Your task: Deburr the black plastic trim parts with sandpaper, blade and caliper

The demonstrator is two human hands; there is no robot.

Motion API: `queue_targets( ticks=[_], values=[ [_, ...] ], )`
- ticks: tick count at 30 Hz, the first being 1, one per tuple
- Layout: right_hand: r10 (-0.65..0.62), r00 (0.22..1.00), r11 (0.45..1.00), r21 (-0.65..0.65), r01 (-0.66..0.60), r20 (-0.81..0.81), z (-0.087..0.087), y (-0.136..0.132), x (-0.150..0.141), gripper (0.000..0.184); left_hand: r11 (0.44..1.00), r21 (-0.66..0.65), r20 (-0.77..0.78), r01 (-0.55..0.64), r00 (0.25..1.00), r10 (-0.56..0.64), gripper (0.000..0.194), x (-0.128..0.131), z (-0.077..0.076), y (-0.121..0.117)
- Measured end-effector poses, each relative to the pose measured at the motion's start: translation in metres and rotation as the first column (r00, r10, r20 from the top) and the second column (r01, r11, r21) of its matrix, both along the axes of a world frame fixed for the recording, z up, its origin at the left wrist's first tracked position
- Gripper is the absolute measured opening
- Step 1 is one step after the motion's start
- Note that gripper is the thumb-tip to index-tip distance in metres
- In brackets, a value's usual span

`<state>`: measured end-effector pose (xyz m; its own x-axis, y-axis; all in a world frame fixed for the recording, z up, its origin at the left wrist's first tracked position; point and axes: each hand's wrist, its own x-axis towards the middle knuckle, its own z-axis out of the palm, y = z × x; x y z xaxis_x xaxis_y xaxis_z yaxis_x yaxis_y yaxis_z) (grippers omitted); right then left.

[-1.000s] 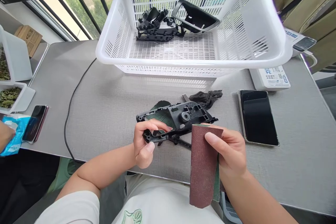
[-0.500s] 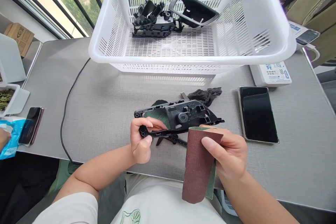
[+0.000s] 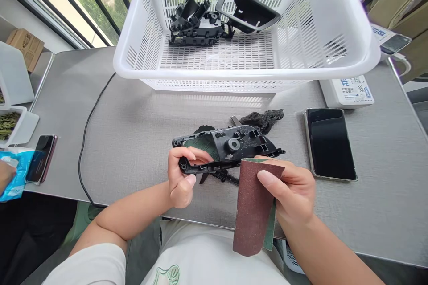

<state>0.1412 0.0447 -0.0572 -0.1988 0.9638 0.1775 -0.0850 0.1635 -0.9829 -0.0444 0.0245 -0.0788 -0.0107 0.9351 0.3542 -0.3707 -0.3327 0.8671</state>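
Observation:
My left hand [image 3: 181,178] grips the end of a black moulded plastic car door handle frame [image 3: 240,144], fingers curled over its edge. My right hand [image 3: 290,191] pinches a folded strip of red-brown sandpaper [image 3: 253,209] with a green backing, just right of the frame and touching neither it nor my left hand visibly. Beneath the frame lie a dark green abrasive sheet [image 3: 202,147] and a thin black plastic strip [image 3: 224,177], both partly hidden.
A white slotted plastic basket [image 3: 133,53] holds black plastic parts [image 3: 197,24]. A dark mesh cloth [image 3: 264,120] lies behind the frame. Phones [image 3: 329,144] rest on the grey table [image 3: 133,142]. A co-worker's hand [image 3: 5,176] sits on a blue packet at far left.
The black frame has turned slightly in my left hand. The lower end of the sandpaper has swung a little to the left, and the view has shifted slightly.

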Motion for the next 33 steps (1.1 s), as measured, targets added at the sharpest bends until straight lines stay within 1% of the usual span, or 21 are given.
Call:
queue_targets(
  ticks=[5, 11, 15, 19, 23, 28, 30, 33],
  values=[
    [0.019, 1.000, 1.000, 0.008, -0.019, -0.012, 0.0003, 0.0004, -0.0001, 0.033, 1.000, -0.006, -0.014, -0.021, 1.000, 0.021, 0.019, 0.0000, -0.0007, 0.0005],
    [0.004, 1.000, 0.999, 0.053, -0.005, 0.020, 0.0000, 0.0004, 0.0004, 0.034, 0.998, -0.020, -0.027, -0.052, 0.998, 0.052, 0.012, -0.0008, -0.0025, 0.0022],
    [0.024, 1.000, 0.999, 0.045, -0.025, 0.013, -0.0004, -0.0004, -0.0001, 0.032, 0.998, -0.035, -0.024, -0.054, 0.998, 0.053, 0.012, -0.0019, -0.0026, 0.0031],
    [0.001, 0.999, 0.997, 0.075, -0.004, 0.039, -0.0005, 0.0008, 0.0008, 0.032, 0.998, -0.049, -0.041, -0.034, 0.999, 0.032, 0.012, -0.0035, -0.0019, 0.0034],
    [-0.001, 0.998, 0.995, 0.103, -0.005, 0.057, -0.0005, 0.0020, 0.0019, 0.033, 0.999, -0.034, -0.035, -0.012, 0.999, 0.010, 0.012, -0.0043, -0.0014, 0.0039],
    [-0.038, 0.997, 0.993, 0.110, 0.030, 0.072, -0.0007, 0.0016, 0.0018, 0.032, 1.000, -0.017, -0.027, 0.024, 0.999, -0.024, 0.016, -0.0038, -0.0008, 0.0040],
    [-0.043, 0.996, 0.994, 0.102, 0.035, 0.076, -0.0010, 0.0011, 0.0020, 0.031, 1.000, -0.011, -0.030, 0.018, 0.999, -0.019, 0.016, -0.0033, -0.0013, 0.0039],
    [-0.042, 0.996, 0.996, 0.087, 0.036, 0.075, -0.0017, 0.0003, 0.0023, 0.032, 1.000, -0.019, -0.050, -0.021, 0.999, 0.020, 0.015, -0.0019, -0.0030, 0.0041]
  ],
)
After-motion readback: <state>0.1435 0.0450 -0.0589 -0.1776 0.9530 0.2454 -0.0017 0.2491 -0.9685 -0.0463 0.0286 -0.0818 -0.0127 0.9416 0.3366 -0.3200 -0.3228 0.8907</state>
